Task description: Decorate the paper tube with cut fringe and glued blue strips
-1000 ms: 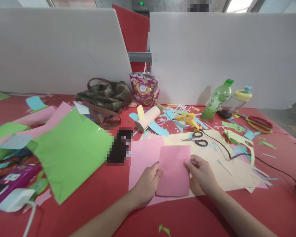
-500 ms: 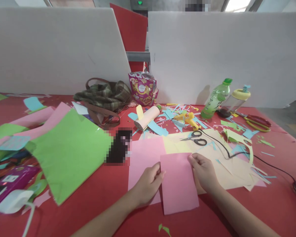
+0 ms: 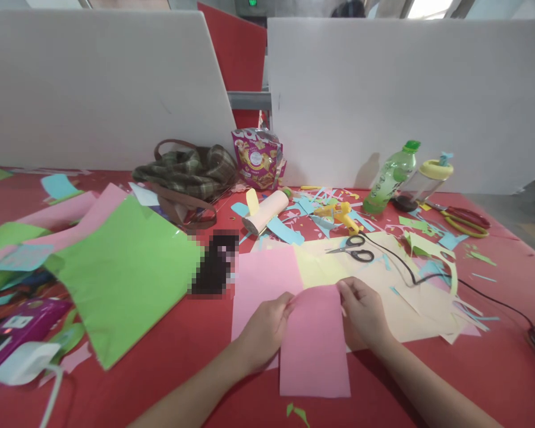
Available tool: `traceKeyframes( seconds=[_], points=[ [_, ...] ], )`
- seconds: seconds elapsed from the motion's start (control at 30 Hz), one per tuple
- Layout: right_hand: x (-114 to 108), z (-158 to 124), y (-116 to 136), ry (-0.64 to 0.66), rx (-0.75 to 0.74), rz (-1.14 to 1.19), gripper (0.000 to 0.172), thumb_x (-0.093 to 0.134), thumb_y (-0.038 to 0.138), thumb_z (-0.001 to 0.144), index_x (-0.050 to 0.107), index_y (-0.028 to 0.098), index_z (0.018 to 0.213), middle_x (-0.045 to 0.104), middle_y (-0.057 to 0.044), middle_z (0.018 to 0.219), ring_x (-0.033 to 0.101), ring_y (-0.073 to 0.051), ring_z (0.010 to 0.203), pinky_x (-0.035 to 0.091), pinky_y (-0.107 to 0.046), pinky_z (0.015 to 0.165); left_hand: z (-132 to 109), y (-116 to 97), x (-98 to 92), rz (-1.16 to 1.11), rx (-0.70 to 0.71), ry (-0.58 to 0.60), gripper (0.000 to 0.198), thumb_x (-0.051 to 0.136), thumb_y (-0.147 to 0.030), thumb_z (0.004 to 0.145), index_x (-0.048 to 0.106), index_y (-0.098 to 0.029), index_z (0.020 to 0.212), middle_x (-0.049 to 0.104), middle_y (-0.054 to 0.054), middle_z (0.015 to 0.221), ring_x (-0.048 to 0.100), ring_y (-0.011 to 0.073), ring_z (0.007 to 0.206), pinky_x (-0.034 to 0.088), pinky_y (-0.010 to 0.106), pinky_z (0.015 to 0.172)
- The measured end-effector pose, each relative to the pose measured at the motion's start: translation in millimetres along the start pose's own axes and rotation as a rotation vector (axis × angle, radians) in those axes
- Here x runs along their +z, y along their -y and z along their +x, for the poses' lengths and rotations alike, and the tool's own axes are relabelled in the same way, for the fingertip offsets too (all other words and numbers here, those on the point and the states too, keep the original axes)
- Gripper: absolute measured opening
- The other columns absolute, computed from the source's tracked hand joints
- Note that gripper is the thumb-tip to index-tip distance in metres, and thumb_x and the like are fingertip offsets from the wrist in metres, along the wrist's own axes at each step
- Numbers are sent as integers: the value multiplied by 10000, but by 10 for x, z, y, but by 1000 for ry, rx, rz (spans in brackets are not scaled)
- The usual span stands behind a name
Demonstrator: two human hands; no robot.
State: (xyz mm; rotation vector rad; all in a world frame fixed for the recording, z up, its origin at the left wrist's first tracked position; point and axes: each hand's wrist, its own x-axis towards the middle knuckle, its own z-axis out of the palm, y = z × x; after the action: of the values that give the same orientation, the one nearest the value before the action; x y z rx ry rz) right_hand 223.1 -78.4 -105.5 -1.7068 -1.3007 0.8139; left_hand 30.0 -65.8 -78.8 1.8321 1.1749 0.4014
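Note:
Between my hands is a pink sheet of paper (image 3: 314, 348), its top edge bowed slightly upward. My left hand (image 3: 267, 327) pinches its upper left corner, and my right hand (image 3: 363, 309) pinches the upper right one. Behind it lies a larger pink sheet (image 3: 267, 276), partly hidden by my left hand and the held paper. A yellow sheet (image 3: 323, 264) and a cream sheet (image 3: 410, 315) are spread to the right. Scissors with black handles (image 3: 354, 249) rest on these sheets, blades pointing left.
A yellow glue gun (image 3: 341, 215) trails a black cord rightward. Paper scraps surround a cardboard tube (image 3: 267, 213). Farther back stand a green bottle (image 3: 392, 178), a yellow-lidded cup (image 3: 425, 184) and a snack bag (image 3: 257, 157). Green paper (image 3: 129, 279) lies left, near a dark blurred-out object (image 3: 216, 264).
The held pink paper has shifted slightly left and down, and its top edge now curves. My left hand has moved up its side to the upper left corner.

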Motion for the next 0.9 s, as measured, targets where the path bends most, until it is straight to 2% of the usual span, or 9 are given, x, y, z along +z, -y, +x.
traceKeyframes(
  seconds=[0.07,0.13,0.27,0.37,0.5,0.57,0.7,0.77,0.9],
  points=[
    [28,0,-46,18,-123,-42,174,446,303,752,492,171,855,594,-29,693,551,-143,586,451,-262,562,24,27,-19,129,-50,-67,299,179,-295,855,451,-181,802,522,15,616,479,144,530,332,230,510],
    [56,-5,-81,77,-311,-164,254,459,256,741,458,172,980,596,-81,891,571,-175,759,461,-308,685,57,74,-42,328,-127,-135,309,172,-260,854,461,-163,905,573,59,674,542,186,603,354,259,532],
    [78,-33,-69,292,-678,-462,421,433,219,751,380,165,1165,467,-126,1189,404,-230,1107,351,-409,897,110,181,-101,698,-271,-176,330,189,-175,835,431,-107,1050,607,122,712,581,243,679,388,303,534],
    [65,-55,0,469,-740,-627,496,406,228,770,289,171,1249,391,-97,1277,294,-223,1195,248,-468,960,122,226,-139,849,-298,-257,335,237,-153,818,413,-64,1089,603,132,735,576,241,687,414,320,562],
    [49,-59,70,578,-780,-701,502,381,267,794,258,181,1273,350,-80,1309,251,-211,1219,181,-489,979,119,248,-120,964,-100,-469,354,290,-158,806,421,-35,1111,481,193,1101,466,285,992,368,398,805],
    [50,-54,80,613,-800,-721,517,374,309,802,240,174,1283,324,-86,1322,237,-222,1224,156,-503,980,110,253,-72,937,68,-424,373,291,-193,817,406,-54,1144,381,173,1231,328,284,1139,279,420,916],
    [63,-50,61,619,-793,-735,568,355,373,804,192,149,1300,321,-104,1321,236,-235,1223,151,-514,977,68,242,43,830,343,-96,477,293,-343,828,285,-111,1245,246,108,1340,156,244,1234,196,422,982],
    [70,-52,40,586,-778,-736,570,360,356,803,191,134,1300,351,-116,1303,250,-237,1216,174,-508,973,46,232,81,795,356,-9,507,276,-382,829,250,-123,1263,241,102,1344,148,239,1238,186,434,983],
    [78,-54,3,527,-771,-755,553,384,332,794,240,118,1283,428,-137,1245,279,-255,1195,206,-506,961,23,221,116,781,310,-1,493,219,-406,842,289,-137,1249,288,104,1324,188,231,1228,163,453,981]
  ],
)
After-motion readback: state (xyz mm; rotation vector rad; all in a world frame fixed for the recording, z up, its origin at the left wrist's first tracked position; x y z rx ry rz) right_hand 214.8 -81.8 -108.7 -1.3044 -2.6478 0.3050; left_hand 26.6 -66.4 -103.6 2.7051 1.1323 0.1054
